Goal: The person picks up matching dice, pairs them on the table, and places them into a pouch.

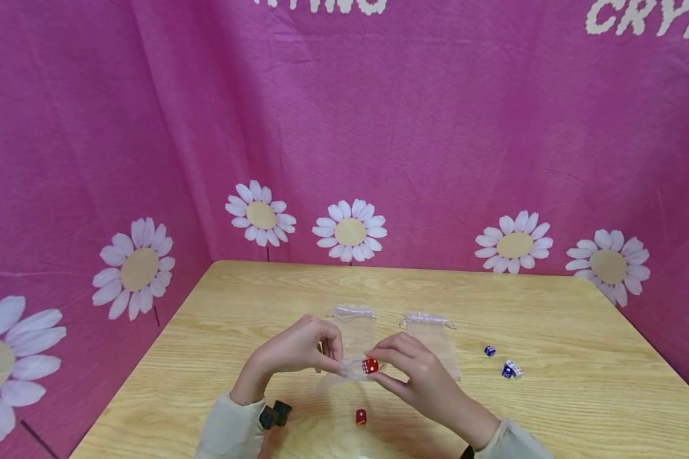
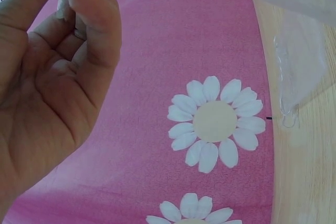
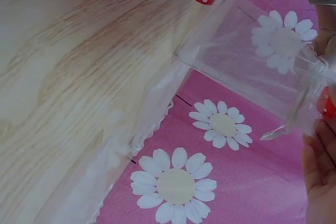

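A small sheer drawstring bag (image 3: 247, 69) hangs between my two hands, its mouth upward. My left hand (image 1: 312, 344) pinches the mouth's edge with thumb and fingertips; the left wrist view shows its palm and curled fingers (image 2: 100, 30). At the other side of the mouth, my right hand (image 1: 416, 373) pinches a red die (image 1: 370, 366) with white dots between thumb and fingertips. The same die (image 3: 327, 103) is partly cut off in the right wrist view. A second red die (image 1: 361, 417) lies on the table below the bag, nearer the front.
Two more sheer drawstring bags, a left one (image 1: 356, 331) and a right one (image 1: 430, 335), lie flat behind my hands. To the right on the wooden table (image 1: 252, 287) are a blue die (image 1: 490, 350), another blue die (image 1: 506, 371) and a white die (image 1: 517, 370). A pink flowered cloth (image 1: 413, 146) hangs behind.
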### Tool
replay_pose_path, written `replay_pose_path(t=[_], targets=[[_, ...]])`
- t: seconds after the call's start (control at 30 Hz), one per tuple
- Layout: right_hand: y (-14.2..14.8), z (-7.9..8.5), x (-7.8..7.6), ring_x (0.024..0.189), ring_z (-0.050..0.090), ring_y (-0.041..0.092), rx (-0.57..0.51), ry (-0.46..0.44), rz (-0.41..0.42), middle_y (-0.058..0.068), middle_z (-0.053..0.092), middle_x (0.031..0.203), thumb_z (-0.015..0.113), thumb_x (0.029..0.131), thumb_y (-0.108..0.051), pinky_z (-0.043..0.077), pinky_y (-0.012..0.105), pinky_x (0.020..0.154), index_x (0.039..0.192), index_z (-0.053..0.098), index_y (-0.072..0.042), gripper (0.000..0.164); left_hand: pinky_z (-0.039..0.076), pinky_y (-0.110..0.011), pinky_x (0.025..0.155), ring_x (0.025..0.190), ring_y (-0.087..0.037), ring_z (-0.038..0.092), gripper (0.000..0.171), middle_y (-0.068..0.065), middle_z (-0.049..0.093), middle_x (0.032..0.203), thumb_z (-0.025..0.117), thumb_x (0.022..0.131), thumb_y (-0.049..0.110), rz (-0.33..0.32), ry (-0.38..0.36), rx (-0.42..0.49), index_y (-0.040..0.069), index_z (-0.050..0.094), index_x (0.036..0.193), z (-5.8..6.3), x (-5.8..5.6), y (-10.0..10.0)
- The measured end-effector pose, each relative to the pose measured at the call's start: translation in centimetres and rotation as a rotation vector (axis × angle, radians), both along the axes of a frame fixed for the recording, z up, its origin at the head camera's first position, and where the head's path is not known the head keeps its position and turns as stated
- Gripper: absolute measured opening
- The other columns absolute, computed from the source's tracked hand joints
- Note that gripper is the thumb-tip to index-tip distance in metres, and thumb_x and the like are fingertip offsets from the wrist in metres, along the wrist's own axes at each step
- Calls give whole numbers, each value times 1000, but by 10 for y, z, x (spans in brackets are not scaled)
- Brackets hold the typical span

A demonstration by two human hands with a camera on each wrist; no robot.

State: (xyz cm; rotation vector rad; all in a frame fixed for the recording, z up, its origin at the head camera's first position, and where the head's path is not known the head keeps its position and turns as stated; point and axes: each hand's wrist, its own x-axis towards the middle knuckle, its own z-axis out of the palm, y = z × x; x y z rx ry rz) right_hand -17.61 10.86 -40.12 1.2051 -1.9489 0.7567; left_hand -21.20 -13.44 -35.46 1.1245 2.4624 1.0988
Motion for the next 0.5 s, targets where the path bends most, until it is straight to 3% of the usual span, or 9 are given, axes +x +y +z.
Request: replay_pose_path(t=[0.5], targets=[[-1, -7, 4, 91, 62, 10, -18, -85, 30, -2, 67, 97, 68, 92, -27, 50, 12, 82, 102, 71, -8, 22, 51, -20, 54, 59, 1, 56, 15, -1, 66, 73, 79, 81, 13, -15, -12, -8, 9, 67, 74, 1, 0, -1]])
